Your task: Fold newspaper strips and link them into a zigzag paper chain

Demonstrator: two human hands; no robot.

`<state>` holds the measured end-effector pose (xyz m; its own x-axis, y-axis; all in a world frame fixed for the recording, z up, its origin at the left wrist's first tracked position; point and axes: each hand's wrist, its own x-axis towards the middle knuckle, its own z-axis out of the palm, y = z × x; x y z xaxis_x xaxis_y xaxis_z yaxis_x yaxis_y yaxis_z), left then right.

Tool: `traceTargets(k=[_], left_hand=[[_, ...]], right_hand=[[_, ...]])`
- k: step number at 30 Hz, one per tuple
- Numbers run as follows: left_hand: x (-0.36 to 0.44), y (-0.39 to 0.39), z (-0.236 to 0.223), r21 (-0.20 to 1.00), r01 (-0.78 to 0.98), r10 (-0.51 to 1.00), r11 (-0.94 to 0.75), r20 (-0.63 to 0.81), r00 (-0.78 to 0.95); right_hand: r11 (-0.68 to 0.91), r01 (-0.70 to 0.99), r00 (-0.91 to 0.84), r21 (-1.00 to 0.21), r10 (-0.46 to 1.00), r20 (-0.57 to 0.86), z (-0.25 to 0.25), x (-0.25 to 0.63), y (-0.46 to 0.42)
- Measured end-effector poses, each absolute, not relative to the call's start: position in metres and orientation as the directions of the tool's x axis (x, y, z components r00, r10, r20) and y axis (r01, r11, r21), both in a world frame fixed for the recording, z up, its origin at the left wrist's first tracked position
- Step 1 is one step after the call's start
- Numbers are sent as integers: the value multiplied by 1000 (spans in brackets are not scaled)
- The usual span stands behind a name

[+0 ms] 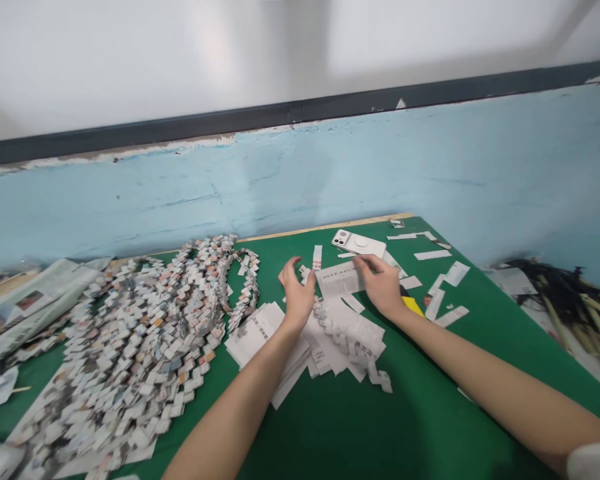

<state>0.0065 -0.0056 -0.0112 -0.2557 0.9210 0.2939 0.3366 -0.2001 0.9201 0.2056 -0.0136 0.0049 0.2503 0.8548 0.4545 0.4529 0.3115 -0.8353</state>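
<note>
My right hand pinches the right end of a printed strip of paper, thumb and fingers closed on it. At the strip's left end is my left hand, its fingers curved and apart from the thumb. Small folded white paper bits show behind that thumb. Beneath both hands, a folded paper chain zigzags across loose printed sheets. A yellow-and-black tool lies partly hidden under my right wrist. Left of my hands spreads a big heap of linked folded-paper chain.
A white phone lies at the back of the green table. Cut paper strips are scattered on the right. Newspapers lie at far left. Sticks and dark material sit beyond the right edge. A blue wall stands behind.
</note>
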Motion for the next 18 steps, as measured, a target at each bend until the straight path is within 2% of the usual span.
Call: traceTargets(k=[1, 3, 6, 9, 12, 16, 18], left_hand=[[6, -7, -9, 891, 395, 919, -224, 328, -219], [6, -10, -6, 874, 400, 936, -277, 340, -94], [7, -13, -6, 923, 284, 965, -260, 258, 46], [8, -12, -10, 973, 87, 968, -212, 197, 157], [8, -10, -12, 985, -71, 979, -159, 167, 114], [7, -6, -10, 978, -187, 996, -90, 91, -6], [7, -6, -8, 973, -213, 996, -91, 91, -11]], right_hand=[[293, 414, 307, -862, 847, 435, 7, 206, -13], [285, 353, 362, -891, 836, 411, 9, 208, -11], [288, 306, 338, -907, 858, 386, 9, 207, -10], [275, 265, 276, -924, 897, 346, 9, 205, -12], [235, 167, 169, -958, 950, 262, 13, 203, -14], [110, 73, -93, -991, 990, 103, 18, 202, -13], [85, 57, -114, -995, 990, 78, 19, 202, -12]])
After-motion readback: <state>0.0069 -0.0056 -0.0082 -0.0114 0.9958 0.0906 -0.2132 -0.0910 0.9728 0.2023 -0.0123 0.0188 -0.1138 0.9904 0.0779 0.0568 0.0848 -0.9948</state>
